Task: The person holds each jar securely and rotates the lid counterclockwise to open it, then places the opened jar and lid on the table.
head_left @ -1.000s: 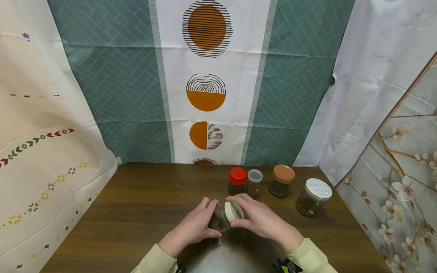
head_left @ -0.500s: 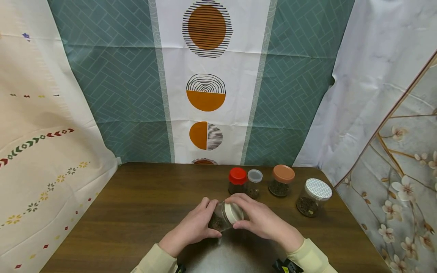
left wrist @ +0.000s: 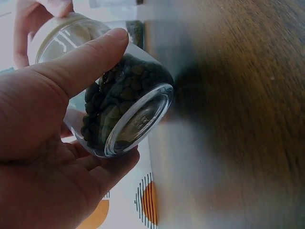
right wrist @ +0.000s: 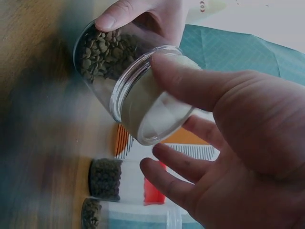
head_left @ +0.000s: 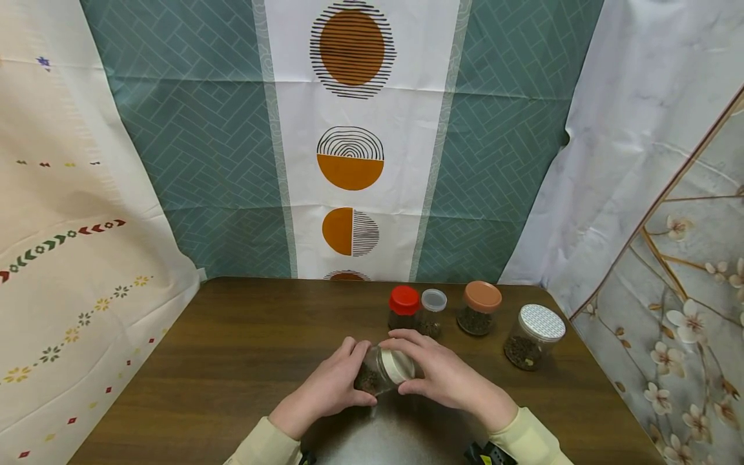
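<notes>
The left hand (head_left: 332, 385) grips the glass body of a jar (head_left: 369, 376), thumb on the near side and fingers behind, as the left wrist view shows. Dark bean-like pieces (right wrist: 108, 52) partly fill the jar, which is tilted with its cream lid (head_left: 398, 366) toward the right. Around that lid curls the right hand (head_left: 440, 372), thumb on its near edge; in the right wrist view the thumb lies on the lid (right wrist: 157, 107) and several fingers are spread beside it. The jar's base (left wrist: 140, 120) faces the left wrist camera.
Behind the hands stand a red-lidded jar (head_left: 404, 303), a small clear-lidded jar (head_left: 433, 310), and an orange-lidded jar (head_left: 480, 303). A larger jar with a patterned white lid (head_left: 542, 323) is at the right. Patterned cloths (head_left: 494, 129) hang behind the brown table (head_left: 232, 349).
The right thumb has shifted slightly right along the lid's edge, and the right fingers have moved a little over the lid. The left hand and the other jars look unmoved.
</notes>
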